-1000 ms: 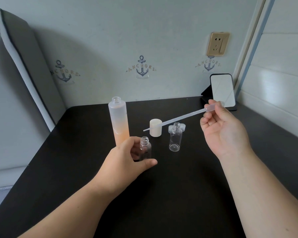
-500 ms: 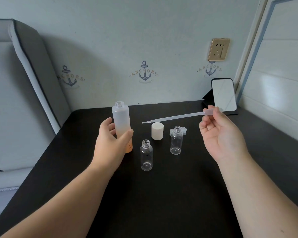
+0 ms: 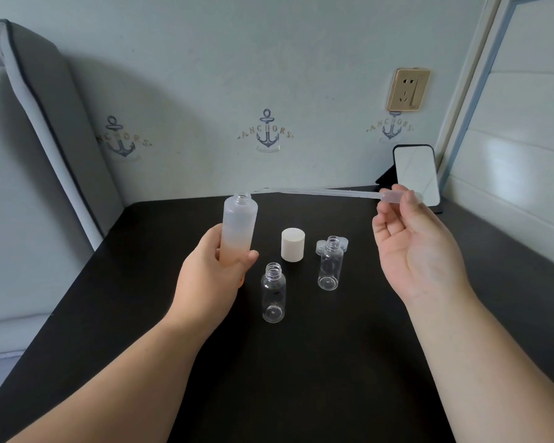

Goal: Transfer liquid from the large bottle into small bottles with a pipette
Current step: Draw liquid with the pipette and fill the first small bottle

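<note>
Nearest on the tabletop point(image 3: 301, 378): 1 uncapped small bottle point(image 3: 273, 294), upright, just right of the large bottle point(image 3: 238, 231), which left hand point(image 3: 213, 276) grips. Second small bottle point(image 3: 330, 267) farther right. Right hand point(image 3: 416, 251) pinches pipette point(image 3: 327, 193), tip near large bottle's mouth.

Two bare forearms, no sleeves in view, left grip point(image 3: 213, 276), right grip point(image 3: 419, 251), unadorned

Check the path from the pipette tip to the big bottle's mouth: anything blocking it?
Nothing visible. The pipette, pinched in the right hand, has its tip right beside the open mouth of the large bottle, which the left hand grips. The white cap stands off on the table.
</note>
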Demonstrator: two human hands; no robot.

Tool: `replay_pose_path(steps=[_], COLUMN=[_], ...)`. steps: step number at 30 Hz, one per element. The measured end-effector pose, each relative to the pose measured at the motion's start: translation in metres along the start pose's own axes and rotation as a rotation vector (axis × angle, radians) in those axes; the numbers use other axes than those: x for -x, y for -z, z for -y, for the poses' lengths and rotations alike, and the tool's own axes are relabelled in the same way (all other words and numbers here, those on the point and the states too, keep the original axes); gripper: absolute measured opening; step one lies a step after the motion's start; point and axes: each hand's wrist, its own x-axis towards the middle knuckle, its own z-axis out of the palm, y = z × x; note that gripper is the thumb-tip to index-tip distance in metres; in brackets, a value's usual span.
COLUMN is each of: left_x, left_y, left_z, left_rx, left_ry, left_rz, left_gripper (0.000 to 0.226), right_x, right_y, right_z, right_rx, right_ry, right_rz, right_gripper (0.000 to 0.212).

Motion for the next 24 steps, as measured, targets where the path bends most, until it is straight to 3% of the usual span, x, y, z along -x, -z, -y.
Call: replay_pose_path(steps=[13, 24], left_x=[0.001, 0.0], left_y=[0.0, -0.001], left_z=[-0.001, -0.001], left_rx=[-0.037, -0.075], left_ry=[-0.055, -0.1], left_rz=[-0.007, -0.017], left_gripper=[0.032, 0.03], right_x=[0.001, -0.008], right_y=[-0.003, -0.019], right_z=[0.006, 0.02], right_rx=[0.12, 0.171], right_ry=[0.065, 0.12], right_rz=[-0.017, -0.07], right_gripper=[0.01, 0.01])
